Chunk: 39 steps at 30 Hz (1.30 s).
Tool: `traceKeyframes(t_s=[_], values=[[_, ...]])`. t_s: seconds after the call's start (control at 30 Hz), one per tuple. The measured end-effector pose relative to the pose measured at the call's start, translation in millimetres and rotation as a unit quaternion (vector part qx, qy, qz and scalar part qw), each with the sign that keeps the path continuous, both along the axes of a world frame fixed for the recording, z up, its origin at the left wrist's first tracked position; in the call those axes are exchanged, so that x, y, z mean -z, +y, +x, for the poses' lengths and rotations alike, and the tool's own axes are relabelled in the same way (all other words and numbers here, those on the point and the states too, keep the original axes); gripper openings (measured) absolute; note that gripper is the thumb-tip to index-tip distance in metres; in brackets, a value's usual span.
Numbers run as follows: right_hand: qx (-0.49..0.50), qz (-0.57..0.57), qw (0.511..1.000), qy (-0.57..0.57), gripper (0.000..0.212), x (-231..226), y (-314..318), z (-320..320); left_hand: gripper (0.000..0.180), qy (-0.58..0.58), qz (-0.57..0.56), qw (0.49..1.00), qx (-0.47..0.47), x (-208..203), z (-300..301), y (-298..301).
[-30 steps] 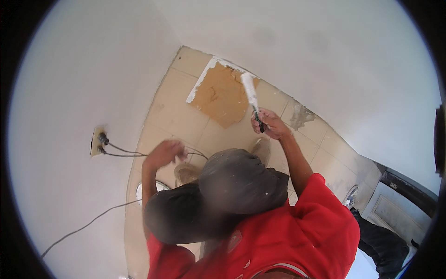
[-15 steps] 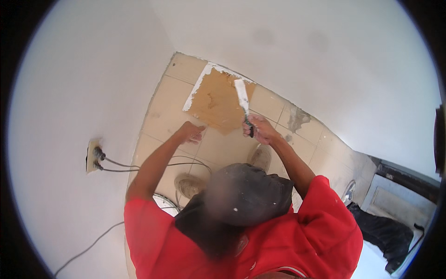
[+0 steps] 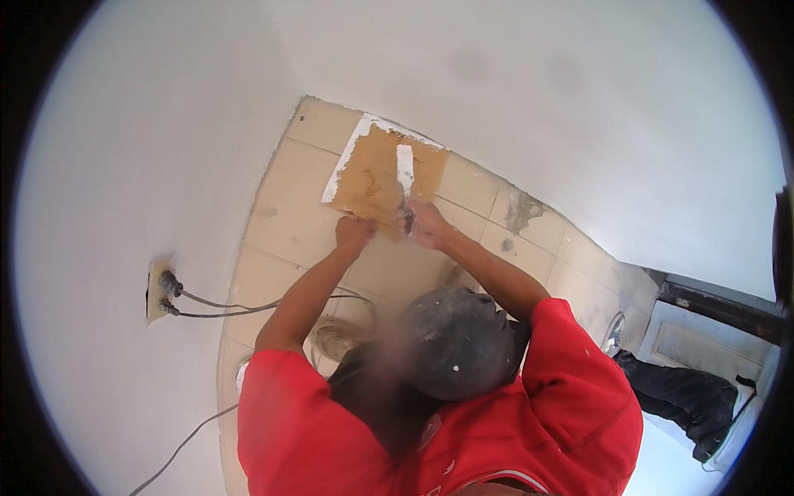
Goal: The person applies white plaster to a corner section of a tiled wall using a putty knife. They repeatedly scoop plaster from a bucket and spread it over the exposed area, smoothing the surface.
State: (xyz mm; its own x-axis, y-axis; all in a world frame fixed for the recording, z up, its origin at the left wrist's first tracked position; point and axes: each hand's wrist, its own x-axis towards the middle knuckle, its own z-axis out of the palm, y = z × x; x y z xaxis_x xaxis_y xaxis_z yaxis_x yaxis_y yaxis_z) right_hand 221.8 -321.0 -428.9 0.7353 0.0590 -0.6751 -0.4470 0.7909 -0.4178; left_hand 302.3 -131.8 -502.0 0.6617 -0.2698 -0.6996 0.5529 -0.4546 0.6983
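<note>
My right hand (image 3: 428,224) is closed round the dark handle of a putty knife (image 3: 404,169), whose pale, white-coated blade points away from me over a brown sheet (image 3: 364,178). That sheet lies on the tiled floor, with ragged white along its left and far edges. At its near edge is my left hand (image 3: 356,232), fingers curled in; whether they pinch the edge is hidden.
White walls meet at the far left corner. Cables (image 3: 217,305) run from a wall socket (image 3: 157,289) past my shoe (image 3: 337,337). Grey residue (image 3: 522,212) marks the tiles. On the right are another person's dark-clothed leg (image 3: 678,401) and a pale panel (image 3: 703,347).
My right hand has moved left and inward, bringing the putty knife over the middle of the sheet. My left hand has shifted forward and right, to the sheet's near edge.
</note>
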Motion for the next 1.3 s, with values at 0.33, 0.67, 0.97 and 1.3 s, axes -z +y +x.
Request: traceKeyframes(t_s=[0.33,0.67,0.97,1.3], values=[[0.055,0.034,0.998,-0.025,0.016,20.1,12.4,75.7,0.029,-0.064,0.069,0.995,0.037,4.3,-2.9,1.1],[0.116,0.016,0.993,-0.012,0.017,34.7,30.1,125.2,0.029,-0.069,0.070,0.995,0.023,-6.9,-5.2,-3.1],[0.233,0.002,0.972,0.017,0.019,29.6,32.2,97.3,0.031,-0.068,0.130,0.989,0.036,-5.4,-5.3,4.2],[0.153,-0.020,0.988,-0.014,0.011,39.2,36.7,154.2,0.032,-0.079,0.111,0.989,0.051,-15.8,-3.9,-5.1]])
